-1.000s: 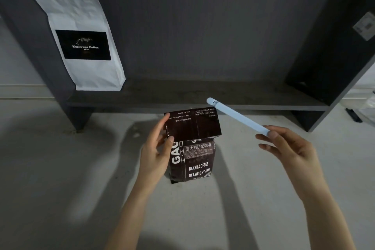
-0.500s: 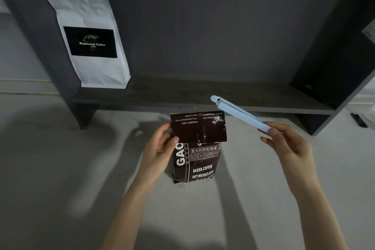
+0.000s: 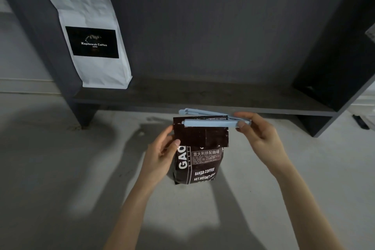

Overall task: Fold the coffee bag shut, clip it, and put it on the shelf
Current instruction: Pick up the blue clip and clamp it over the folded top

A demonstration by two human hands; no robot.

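Right hand point(image 3: 261, 134) pinches hinge end of pale blue clip point(image 3: 207, 123), fingers closed on it; clip's 2 arms spread, straddling folded top of dark coffee bag point(image 3: 200, 160). Left hand point(image 3: 162, 154) grips bag's left edge, thumb on front. Bag upright on pale floor point(image 3: 60, 178), just before dark shelf point(image 3: 203, 97). White coffee bag point(image 3: 89, 34) stands at shelf's left end.

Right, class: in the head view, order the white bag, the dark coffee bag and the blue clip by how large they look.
1. White bag, largest, though it sits farther back on the shelf.
2. Dark coffee bag.
3. Blue clip, smallest: long but thin.
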